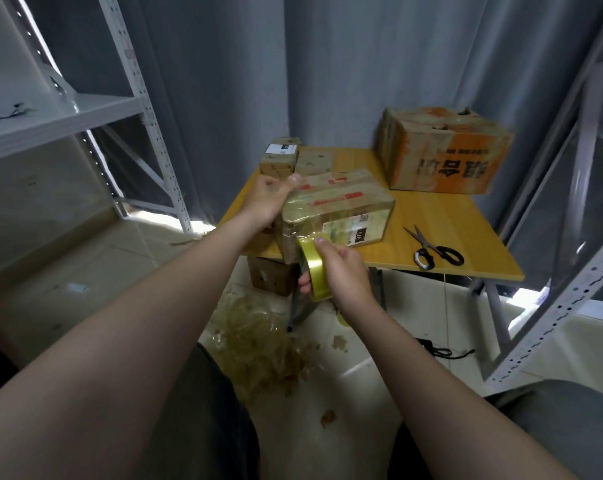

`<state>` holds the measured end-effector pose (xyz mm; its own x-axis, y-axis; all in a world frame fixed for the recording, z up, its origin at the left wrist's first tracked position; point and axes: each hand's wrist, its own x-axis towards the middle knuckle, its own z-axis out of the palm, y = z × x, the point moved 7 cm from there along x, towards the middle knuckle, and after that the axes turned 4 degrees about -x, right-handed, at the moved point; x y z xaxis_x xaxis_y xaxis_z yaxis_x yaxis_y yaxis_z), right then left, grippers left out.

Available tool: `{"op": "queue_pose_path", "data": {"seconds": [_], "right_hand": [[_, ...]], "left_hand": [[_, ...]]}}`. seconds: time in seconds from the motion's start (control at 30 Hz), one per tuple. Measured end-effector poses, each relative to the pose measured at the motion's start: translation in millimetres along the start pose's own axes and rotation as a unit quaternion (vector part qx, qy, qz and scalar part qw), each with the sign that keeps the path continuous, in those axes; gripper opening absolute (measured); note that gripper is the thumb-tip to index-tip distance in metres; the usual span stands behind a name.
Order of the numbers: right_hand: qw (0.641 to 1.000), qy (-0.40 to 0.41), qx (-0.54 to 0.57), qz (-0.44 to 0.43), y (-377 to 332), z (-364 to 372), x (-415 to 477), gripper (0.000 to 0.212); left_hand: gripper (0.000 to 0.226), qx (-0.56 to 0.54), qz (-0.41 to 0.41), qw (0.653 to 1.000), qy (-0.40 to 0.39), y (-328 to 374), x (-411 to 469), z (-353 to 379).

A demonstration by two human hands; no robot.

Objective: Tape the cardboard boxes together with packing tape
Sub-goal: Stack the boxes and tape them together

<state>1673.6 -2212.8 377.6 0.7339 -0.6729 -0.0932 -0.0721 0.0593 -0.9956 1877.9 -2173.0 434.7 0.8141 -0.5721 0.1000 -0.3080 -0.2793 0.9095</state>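
A view down over two bare forearms is given, both reaching toward a small yellow wooden table (449, 216) right of centre in the frame. A cardboard box (348, 206), covered in glossy clear tape and bearing a printed label, is seen at the table's near left corner, in the middle of the frame. Its left end is held by the left hand (267, 200): the thumb is laid over the top edge, and the other fingers are curled out of sight behind the box. Just below the box's near lower corner, a roll of yellow packing tape (314, 271) is gripped by the right hand (345, 271), with the thumb pressed on the roll's outer face at the top and the fingers curled round it from the far side. The roll is held on edge, touching the box, and a shiny film of tape is seen on the box above it. A pair of black-handled scissors (431, 251) is laid on the table to the right, well apart from the box. A large orange-printed carton (442, 157) is set at the table's far right corner, and two small boxes (281, 157) at its far left. Another brown box (272, 277) is seen below the table edge. Crumpled tape scraps (258, 344) are strewn on the pale tiled floor. White metal shelving (68, 112) is placed at the upper left, before a grey curtain (223, 64).
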Motion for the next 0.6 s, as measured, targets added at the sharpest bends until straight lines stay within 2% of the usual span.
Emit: {"op": "queue_pose_path", "data": {"seconds": [0.1, 0.17, 0.3, 0.6], "right_hand": [[1.000, -0.011, -0.002, 0.005, 0.0, 2.3, 3.5, 0.035], [1.000, -0.010, -0.010, 0.007, 2.6, 3.0, 3.5, 0.034], [1.000, 0.003, -0.026, -0.012, 5.8, 4.0, 0.9, 0.032], [0.999, 0.033, -0.030, -0.005, 11.3, 2.6, 6.6, 0.046]], "left_hand": [[0.113, 0.006, 0.016, 0.993, -0.113, -1.6, -13.1, 9.5], [0.131, 0.004, 0.052, 0.987, -0.152, -4.5, -19.2, 8.3], [0.135, -0.046, 0.070, 0.982, -0.167, -14.1, -23.7, 4.4], [0.127, -0.017, 0.038, 0.991, -0.124, -16.1, -11.7, 1.1]]}}
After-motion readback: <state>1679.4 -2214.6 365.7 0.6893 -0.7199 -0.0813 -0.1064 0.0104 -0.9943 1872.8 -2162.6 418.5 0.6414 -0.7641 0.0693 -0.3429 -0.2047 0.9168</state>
